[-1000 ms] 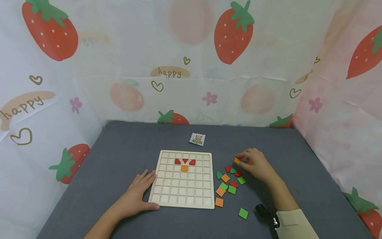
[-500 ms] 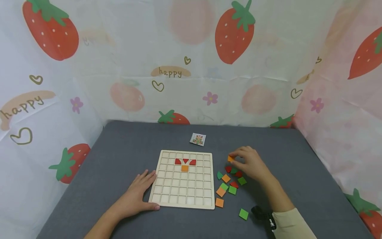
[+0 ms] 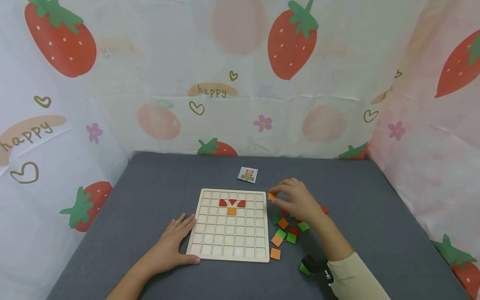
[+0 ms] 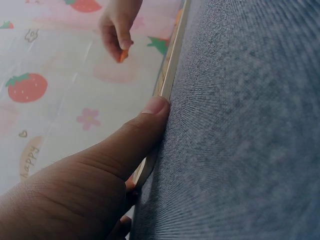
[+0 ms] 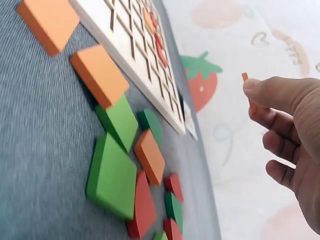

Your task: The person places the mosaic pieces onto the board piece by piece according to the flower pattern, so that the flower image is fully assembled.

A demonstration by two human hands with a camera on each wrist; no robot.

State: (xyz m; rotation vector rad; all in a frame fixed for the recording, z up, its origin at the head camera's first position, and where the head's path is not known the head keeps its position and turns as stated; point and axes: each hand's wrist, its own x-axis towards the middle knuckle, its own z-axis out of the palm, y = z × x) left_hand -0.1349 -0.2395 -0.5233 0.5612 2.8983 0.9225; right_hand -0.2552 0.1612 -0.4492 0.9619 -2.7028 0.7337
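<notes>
A square wooden grid board (image 3: 228, 241) lies on the grey table; several red pieces and one orange square tile (image 3: 231, 211) sit in its upper cells. My left hand (image 3: 168, 246) rests at the board's left edge with spread fingers, the thumb touching its near corner. Between thumb and fingertips my right hand (image 3: 298, 200) pinches another orange square tile (image 3: 271, 196), raised near the board's upper right corner. In the right wrist view that tile (image 5: 245, 77) shows edge-on. Under the right hand lie loose green, red and orange pieces, some partly hidden by the forearm.
Behind the board lies a small printed pattern card (image 3: 247, 175). A green square tile (image 3: 304, 269) near the front is partly covered by the black wrist device (image 3: 314, 264). Strawberry-printed cloth (image 3: 225, 125) stands behind and beside the table.
My right hand has moved left with the orange tile, from above the loose pieces to the board's right edge. A red piece now shows behind its wrist. The left hand has stayed put.
</notes>
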